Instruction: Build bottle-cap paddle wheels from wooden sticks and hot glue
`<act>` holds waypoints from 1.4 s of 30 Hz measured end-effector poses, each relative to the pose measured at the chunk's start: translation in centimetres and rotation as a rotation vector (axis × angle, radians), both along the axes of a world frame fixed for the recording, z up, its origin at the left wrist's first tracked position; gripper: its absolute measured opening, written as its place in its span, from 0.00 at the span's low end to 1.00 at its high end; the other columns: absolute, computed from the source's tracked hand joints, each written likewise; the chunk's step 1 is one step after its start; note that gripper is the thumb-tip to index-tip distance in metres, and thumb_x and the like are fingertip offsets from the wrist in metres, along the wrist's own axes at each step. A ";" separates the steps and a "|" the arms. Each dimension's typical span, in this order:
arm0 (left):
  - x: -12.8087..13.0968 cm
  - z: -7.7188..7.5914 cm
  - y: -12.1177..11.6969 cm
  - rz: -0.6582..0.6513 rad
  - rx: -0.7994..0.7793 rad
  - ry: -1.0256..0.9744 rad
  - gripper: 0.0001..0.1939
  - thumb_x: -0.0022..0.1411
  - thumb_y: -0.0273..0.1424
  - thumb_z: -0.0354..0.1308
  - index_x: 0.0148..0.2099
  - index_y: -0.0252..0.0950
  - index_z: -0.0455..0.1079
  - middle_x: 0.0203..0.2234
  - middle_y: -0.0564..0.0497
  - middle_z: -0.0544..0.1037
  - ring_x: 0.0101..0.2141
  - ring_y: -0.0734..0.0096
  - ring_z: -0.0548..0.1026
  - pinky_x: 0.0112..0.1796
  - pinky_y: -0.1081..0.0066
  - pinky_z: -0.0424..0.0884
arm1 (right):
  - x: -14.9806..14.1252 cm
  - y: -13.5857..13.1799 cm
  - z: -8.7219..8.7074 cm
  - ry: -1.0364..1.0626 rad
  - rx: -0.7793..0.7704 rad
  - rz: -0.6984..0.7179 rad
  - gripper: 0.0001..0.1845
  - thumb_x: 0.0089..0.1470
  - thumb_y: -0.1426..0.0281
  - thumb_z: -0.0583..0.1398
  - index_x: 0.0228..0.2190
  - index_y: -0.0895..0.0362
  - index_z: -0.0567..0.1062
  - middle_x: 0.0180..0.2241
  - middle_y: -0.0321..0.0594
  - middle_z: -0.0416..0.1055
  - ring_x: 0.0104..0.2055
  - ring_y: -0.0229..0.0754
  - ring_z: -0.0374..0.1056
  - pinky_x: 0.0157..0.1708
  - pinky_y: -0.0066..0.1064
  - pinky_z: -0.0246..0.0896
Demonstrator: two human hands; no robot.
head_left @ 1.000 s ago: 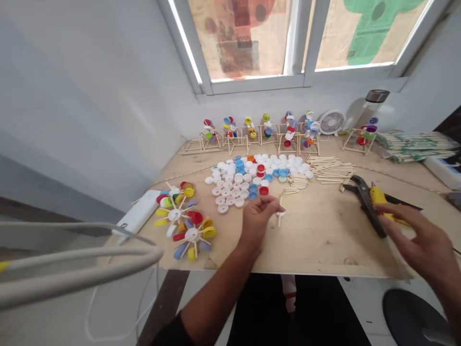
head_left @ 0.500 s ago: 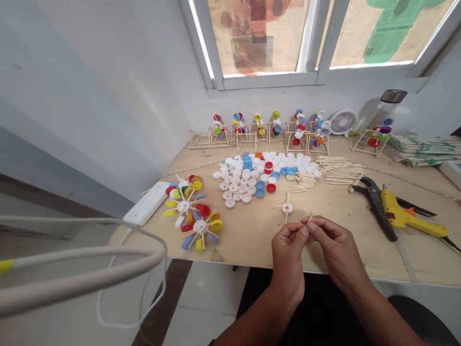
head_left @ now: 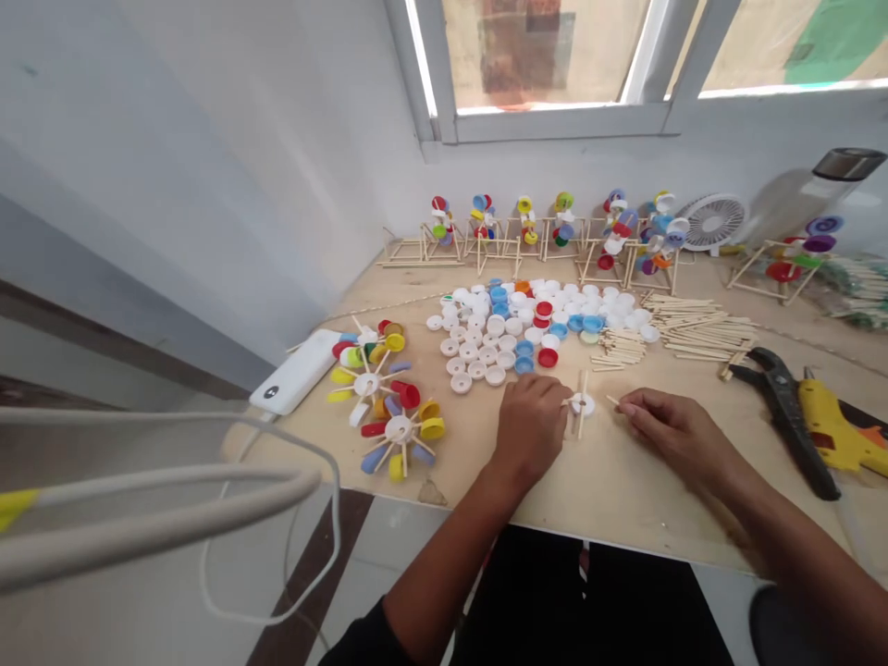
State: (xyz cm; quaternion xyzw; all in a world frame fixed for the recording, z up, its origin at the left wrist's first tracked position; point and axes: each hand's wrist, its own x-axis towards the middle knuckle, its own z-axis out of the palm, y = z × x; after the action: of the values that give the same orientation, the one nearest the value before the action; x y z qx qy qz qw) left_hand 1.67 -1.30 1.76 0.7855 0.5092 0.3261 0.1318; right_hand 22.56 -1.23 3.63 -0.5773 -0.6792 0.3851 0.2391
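A white bottle cap (head_left: pixel 586 404) lies on the wooden table with short wooden sticks poking out of it like spokes. My left hand (head_left: pixel 533 425) is closed at its left side, fingertips on the stick that points left. My right hand (head_left: pixel 676 430) pinches a short wooden stick (head_left: pixel 613 400), its tip pointing at the cap from the right with a gap between them. Loose short sticks (head_left: pixel 620 349) and a spread of mostly white caps (head_left: pixel 486 338) lie just beyond my hands.
Cap wheels (head_left: pixel 399 429) and a white power bank (head_left: pixel 297 375) lie at left. Stick stands with coloured caps (head_left: pixel 617 236), a small fan (head_left: pixel 714 223) and a bottle (head_left: pixel 819 203) line the wall. Black-handled pliers (head_left: pixel 791 416) and a yellow glue gun (head_left: pixel 832 425) lie right. A cable (head_left: pixel 208 536) hangs at left.
My hands were together around a small stick and have moved apart. The left went to the spoked cap; the right carries the stick to the cap's right side. The view has shifted right.
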 end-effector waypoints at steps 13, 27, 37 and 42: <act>0.5 -1.2 1.3 -0.017 -0.004 0.146 0.07 0.61 0.24 0.52 0.38 0.37 0.72 0.34 0.50 0.77 0.37 0.64 0.70 0.38 0.63 0.61 | -0.9 1.2 -1.3 -0.246 0.129 0.079 0.14 0.56 0.62 0.53 0.30 0.54 0.75 0.28 0.37 0.74 0.31 0.40 0.67 0.31 0.30 0.59; 0.3 -1.5 1.5 -0.031 0.033 0.125 0.08 0.61 0.24 0.52 0.37 0.37 0.72 0.33 0.49 0.77 0.36 0.64 0.70 0.38 0.63 0.61 | -0.9 1.4 -1.9 -0.310 0.255 0.142 0.13 0.58 0.65 0.52 0.31 0.53 0.76 0.32 0.38 0.74 0.33 0.39 0.69 0.33 0.29 0.62; 0.2 -1.4 1.3 -0.031 0.033 0.116 0.10 0.60 0.22 0.51 0.38 0.37 0.72 0.33 0.49 0.77 0.36 0.64 0.71 0.38 0.63 0.61 | -1.0 1.3 -2.1 -0.321 0.266 0.151 0.13 0.59 0.64 0.52 0.32 0.54 0.75 0.32 0.39 0.74 0.33 0.39 0.69 0.34 0.31 0.62; 0.2 -1.4 1.3 -0.022 0.029 0.125 0.10 0.61 0.22 0.51 0.37 0.37 0.72 0.34 0.50 0.77 0.36 0.65 0.71 0.38 0.62 0.61 | -1.0 1.3 -2.0 -0.314 0.275 0.151 0.14 0.59 0.64 0.52 0.32 0.54 0.76 0.33 0.40 0.74 0.33 0.39 0.69 0.34 0.31 0.62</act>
State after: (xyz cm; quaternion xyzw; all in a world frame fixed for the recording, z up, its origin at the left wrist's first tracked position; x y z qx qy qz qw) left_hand 1.90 0.03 0.36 0.8118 0.5029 0.2822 0.0917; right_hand 21.56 0.09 1.67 -0.5397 -0.7954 0.2112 0.1774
